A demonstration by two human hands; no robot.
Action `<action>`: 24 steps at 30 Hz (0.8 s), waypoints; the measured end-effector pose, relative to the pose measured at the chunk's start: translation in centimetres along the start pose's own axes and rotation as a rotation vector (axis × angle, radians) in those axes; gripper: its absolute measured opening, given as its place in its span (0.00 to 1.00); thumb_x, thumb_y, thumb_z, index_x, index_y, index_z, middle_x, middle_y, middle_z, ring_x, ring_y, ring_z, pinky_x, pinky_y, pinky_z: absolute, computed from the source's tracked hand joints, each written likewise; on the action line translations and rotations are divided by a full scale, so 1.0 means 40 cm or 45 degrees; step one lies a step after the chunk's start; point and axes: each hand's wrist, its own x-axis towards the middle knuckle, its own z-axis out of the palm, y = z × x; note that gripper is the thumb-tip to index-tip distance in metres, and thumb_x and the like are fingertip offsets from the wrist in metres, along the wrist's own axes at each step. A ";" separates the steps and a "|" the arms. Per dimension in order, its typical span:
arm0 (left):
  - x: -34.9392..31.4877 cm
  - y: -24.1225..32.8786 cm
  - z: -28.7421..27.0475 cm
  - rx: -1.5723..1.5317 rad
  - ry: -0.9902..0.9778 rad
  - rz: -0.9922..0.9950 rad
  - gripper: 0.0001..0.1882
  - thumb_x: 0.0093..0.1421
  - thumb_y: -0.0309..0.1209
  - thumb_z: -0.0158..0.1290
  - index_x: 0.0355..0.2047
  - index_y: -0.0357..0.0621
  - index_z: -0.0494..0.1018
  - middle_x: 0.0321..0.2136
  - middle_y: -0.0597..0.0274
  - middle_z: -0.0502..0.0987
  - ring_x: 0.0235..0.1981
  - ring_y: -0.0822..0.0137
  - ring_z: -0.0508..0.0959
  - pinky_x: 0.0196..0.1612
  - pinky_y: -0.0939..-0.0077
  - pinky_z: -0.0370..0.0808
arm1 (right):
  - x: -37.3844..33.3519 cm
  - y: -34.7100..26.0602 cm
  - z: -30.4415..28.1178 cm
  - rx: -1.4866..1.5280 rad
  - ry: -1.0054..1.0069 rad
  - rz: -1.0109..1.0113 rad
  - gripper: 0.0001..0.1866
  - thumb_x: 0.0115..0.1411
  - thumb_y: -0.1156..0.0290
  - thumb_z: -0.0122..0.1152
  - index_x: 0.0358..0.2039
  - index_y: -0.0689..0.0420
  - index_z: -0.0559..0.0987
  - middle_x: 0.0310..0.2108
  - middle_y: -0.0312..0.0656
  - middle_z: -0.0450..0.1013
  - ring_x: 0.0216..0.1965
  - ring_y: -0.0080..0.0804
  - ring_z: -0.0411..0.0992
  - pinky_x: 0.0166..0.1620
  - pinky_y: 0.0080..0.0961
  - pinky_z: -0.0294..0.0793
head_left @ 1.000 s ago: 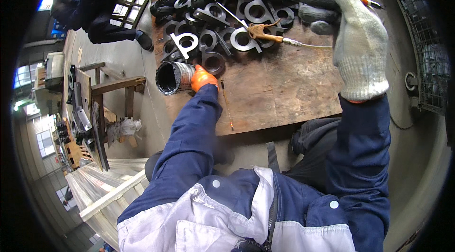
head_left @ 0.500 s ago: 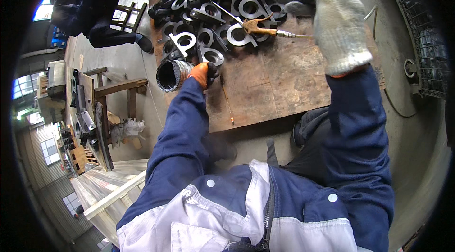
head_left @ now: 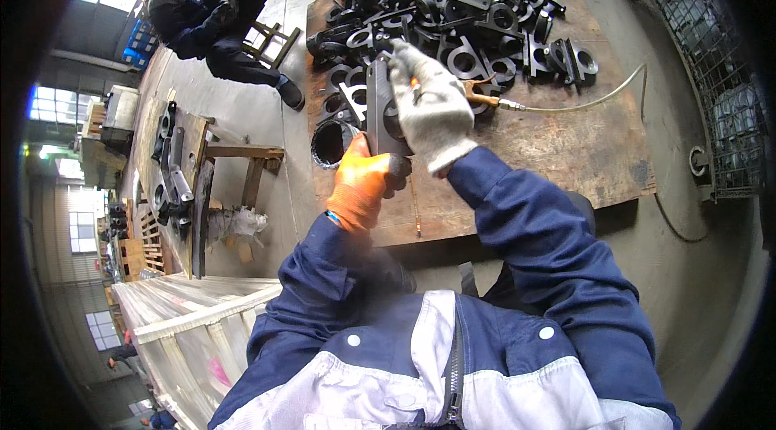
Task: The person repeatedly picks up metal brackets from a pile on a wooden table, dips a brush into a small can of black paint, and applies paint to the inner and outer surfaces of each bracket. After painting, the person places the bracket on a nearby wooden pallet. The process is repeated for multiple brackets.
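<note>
My left hand [head_left: 364, 183], in an orange glove with dark fingertips, is closed around the lower end of a long dark metal plate [head_left: 377, 107] tilted up over the table. My right hand [head_left: 428, 103], in a whitish knit glove, is bent against the plate's right side near its top. A small orange bit shows at that glove; what its curled fingers hold is hidden. Just left of my left hand stands a round open can [head_left: 330, 145] with a black-smeared inside. Beyond my right hand lies an orange-tan air gun [head_left: 482, 97], partly covered by it.
Many dark metal brackets with round holes [head_left: 465, 62] are piled on the wooden tabletop [head_left: 533, 155]. A pale hose [head_left: 566, 109] runs right from the air gun. A thin stick [head_left: 416, 208] lies near the front edge. A person [head_left: 222, 22] sits far left; a wire cage [head_left: 719, 82] stands right.
My right hand has come down and left from the upper right, where it held a long thin tool. My left hand, earlier by the can, now has the metal plate raised in it.
</note>
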 end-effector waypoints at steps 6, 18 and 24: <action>-0.042 -0.002 0.001 -0.168 -0.053 0.046 0.25 0.47 0.21 0.57 0.48 0.42 0.70 0.29 0.68 0.75 0.22 0.76 0.71 0.21 0.81 0.65 | -0.023 -0.017 0.006 -0.182 0.177 -0.346 0.15 0.61 0.73 0.60 0.48 0.60 0.80 0.42 0.56 0.78 0.41 0.51 0.78 0.47 0.38 0.76; -0.066 -0.106 -0.132 -0.568 -0.373 0.027 0.11 0.65 0.29 0.50 0.47 0.44 0.70 0.31 0.70 0.71 0.26 0.76 0.71 0.28 0.80 0.70 | 0.115 0.029 -0.151 0.016 0.461 -0.132 0.13 0.68 0.67 0.58 0.49 0.59 0.81 0.45 0.41 0.81 0.42 0.26 0.80 0.43 0.22 0.79; -0.070 -0.101 -0.189 -0.301 -0.354 0.360 0.20 0.58 0.17 0.53 0.52 0.43 0.67 0.32 0.69 0.72 0.30 0.77 0.72 0.29 0.80 0.73 | 0.059 -0.095 -0.268 0.807 0.318 0.238 0.19 0.72 0.58 0.50 0.51 0.60 0.78 0.40 0.46 0.81 0.34 0.29 0.82 0.33 0.19 0.83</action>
